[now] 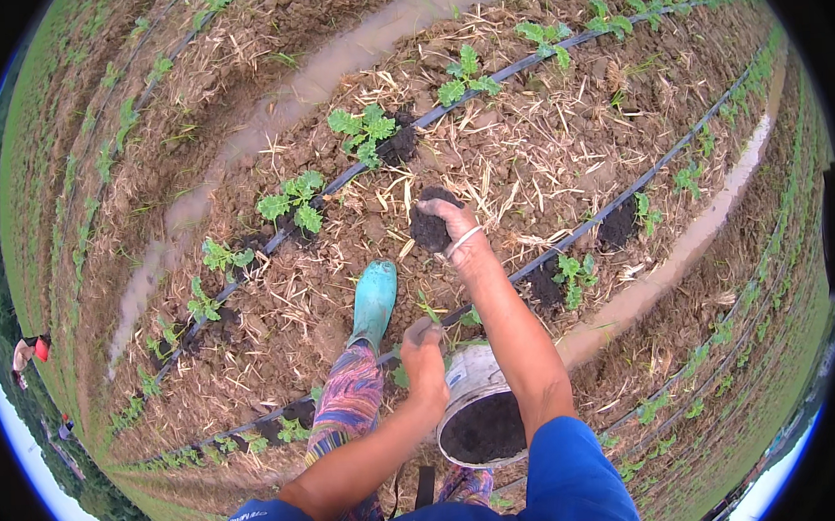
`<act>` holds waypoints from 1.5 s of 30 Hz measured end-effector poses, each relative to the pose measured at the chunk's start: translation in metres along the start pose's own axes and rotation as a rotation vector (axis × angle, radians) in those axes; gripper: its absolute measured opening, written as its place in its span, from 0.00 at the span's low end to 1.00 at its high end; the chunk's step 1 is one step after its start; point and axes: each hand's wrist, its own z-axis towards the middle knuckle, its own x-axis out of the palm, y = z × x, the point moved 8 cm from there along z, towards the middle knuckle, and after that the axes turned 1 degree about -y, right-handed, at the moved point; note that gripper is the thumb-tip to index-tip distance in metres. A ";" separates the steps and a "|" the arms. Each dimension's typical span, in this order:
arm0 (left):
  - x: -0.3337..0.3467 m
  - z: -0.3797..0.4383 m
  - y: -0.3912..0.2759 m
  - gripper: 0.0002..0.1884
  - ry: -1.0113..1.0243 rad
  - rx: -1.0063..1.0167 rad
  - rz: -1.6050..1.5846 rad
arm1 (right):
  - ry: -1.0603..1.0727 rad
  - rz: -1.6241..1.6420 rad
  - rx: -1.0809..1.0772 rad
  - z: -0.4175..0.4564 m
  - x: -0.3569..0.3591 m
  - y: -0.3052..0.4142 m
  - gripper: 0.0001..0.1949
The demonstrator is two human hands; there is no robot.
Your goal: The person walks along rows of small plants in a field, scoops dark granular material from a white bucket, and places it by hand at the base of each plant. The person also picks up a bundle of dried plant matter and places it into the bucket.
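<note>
My right hand (452, 224) is cupped around a clump of dark compost (430, 228), held above the straw-strewn bed; a pale band circles the wrist. Lower down, my left hand (424, 358) has its fingers closed at the base of a small grass weed (429, 307), beside the nearer drip line (455, 317). Whether the weed is still rooted is hidden by the fingers. Between my forearms a dirty white bucket (470, 370) tilts toward me, with dark compost (486, 428) inside.
Leafy kale seedlings (364, 131) grow along the farther drip line (347, 174), some with dark compost heaped at their bases. My turquoise rubber boot (375, 297) stands between the lines. Muddy water fills furrows on the far side (325, 72) and right (696, 241). Another person (27, 353) is at far left.
</note>
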 end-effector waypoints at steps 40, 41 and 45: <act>0.014 -0.025 0.090 0.16 0.257 -0.255 0.364 | -0.880 -1.083 -0.180 -0.381 -0.251 -0.112 0.28; 0.010 -0.018 0.109 0.16 0.286 -0.248 0.384 | -0.894 -1.162 -0.200 -0.370 -0.256 -0.115 0.33; 0.001 -0.012 0.139 0.20 0.357 -0.158 0.482 | -1.018 -1.075 -0.188 -0.323 -0.262 -0.141 0.47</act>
